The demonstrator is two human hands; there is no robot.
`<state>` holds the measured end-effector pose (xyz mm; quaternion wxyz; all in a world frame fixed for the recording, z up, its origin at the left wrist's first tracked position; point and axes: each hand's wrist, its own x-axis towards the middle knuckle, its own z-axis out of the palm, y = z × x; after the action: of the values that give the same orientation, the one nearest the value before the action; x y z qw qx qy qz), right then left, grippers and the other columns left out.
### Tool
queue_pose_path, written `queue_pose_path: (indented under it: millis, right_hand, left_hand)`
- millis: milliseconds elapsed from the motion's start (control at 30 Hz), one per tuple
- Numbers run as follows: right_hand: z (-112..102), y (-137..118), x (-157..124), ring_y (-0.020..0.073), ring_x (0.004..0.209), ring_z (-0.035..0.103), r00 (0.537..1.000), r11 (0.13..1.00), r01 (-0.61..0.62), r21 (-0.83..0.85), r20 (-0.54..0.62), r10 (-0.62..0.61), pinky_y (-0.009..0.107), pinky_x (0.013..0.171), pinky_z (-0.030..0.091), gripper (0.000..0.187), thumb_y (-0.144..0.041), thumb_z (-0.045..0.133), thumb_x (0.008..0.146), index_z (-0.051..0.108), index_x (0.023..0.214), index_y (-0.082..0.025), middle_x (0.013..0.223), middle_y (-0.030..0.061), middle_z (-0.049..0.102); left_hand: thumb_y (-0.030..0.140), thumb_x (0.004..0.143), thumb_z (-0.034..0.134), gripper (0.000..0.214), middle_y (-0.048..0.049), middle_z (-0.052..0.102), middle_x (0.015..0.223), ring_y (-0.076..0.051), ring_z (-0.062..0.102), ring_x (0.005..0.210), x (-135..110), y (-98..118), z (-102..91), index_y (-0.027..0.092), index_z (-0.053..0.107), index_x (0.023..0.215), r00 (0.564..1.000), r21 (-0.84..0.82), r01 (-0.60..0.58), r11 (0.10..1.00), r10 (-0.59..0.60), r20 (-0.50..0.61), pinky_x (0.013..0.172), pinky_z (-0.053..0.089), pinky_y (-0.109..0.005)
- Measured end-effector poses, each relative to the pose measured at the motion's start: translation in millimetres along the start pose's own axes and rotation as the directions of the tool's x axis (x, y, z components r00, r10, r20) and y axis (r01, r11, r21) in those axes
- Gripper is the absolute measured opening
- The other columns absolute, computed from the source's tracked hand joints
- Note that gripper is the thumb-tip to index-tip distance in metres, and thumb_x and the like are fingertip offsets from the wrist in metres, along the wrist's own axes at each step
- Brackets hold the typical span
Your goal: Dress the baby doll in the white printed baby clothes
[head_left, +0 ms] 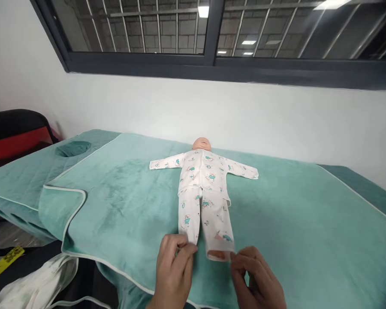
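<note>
A baby doll lies on its back, dressed in a white long-sleeved shirt and matching trousers with teal and pink prints. Its sleeves are spread out to both sides. My left hand is closed in a pinch at the lower end of the trouser leg on the left, covering part of the hem. With thumb and fingers together, my right hand pinches the outer corner of the other leg's hem. That cuff gapes, and a skin-coloured part of the doll shows inside it.
A green plush cover with white piping spreads over a padded bed that has a round hole. Behind are a white wall and a dark-framed window. A black-and-red item stands left; crumpled white cloth lies lower left.
</note>
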<state>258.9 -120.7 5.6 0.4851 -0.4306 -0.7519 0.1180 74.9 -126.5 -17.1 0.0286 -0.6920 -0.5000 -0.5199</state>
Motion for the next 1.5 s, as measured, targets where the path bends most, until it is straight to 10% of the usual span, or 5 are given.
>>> queue_pose_path:
  millis: [400,833,1233,1500]
  right_hand:
    - [37,31,-19,0.0132,0.072,0.060,0.985,0.978,-0.152,-0.143,0.054,0.161,0.021,0.064,0.054,0.014,-0.030,0.061,0.088,0.055,0.097,-0.021,0.086,0.0031,0.059]
    - [11,16,-17,0.0118,0.067,0.058,0.993,0.991,-0.032,-0.131,0.112,0.047,0.019,0.060,0.051,0.008,-0.014,0.052,0.087,0.050,0.084,-0.022,0.080,0.0026,0.057]
    - [28,-5,79,0.0215,0.114,0.054,0.935,0.961,0.190,-0.200,0.335,-0.115,0.037,0.094,0.048,0.027,-0.022,0.047,0.095,0.055,0.121,-0.019,0.121,0.0110,0.059]
    - [75,18,106,0.0263,0.104,0.057,0.893,0.816,0.255,-0.519,0.449,0.007,0.045,0.091,0.043,0.018,-0.021,0.050,0.093,0.067,0.095,-0.015,0.100,0.0110,0.068]
  left_hand:
    - [0.002,0.085,0.051,0.027,-0.0071,0.058,0.091,-0.017,0.054,0.081,-18,-1,6.9,0.018,0.062,0.103,0.998,0.088,-0.026,0.996,0.021,0.062,0.069,0.047,-0.030]
    - [0.009,0.086,0.057,0.027,-0.0081,0.050,0.103,-0.016,0.057,0.090,-31,-11,17.4,0.022,0.060,0.109,0.980,-0.022,0.194,0.981,-0.193,0.038,0.074,0.054,-0.028]
    - [0.009,0.083,0.057,0.015,-0.0054,0.048,0.095,-0.016,0.054,0.085,-29,-6,22.7,0.021,0.063,0.091,0.961,0.039,0.258,0.965,-0.253,-0.108,0.073,0.049,-0.029]
    - [0.006,0.082,0.056,0.023,-0.0079,0.051,0.096,-0.019,0.053,0.090,-28,-11,20.3,0.022,0.065,0.096,0.995,0.200,0.100,0.975,-0.094,-0.037,0.074,0.047,-0.033]
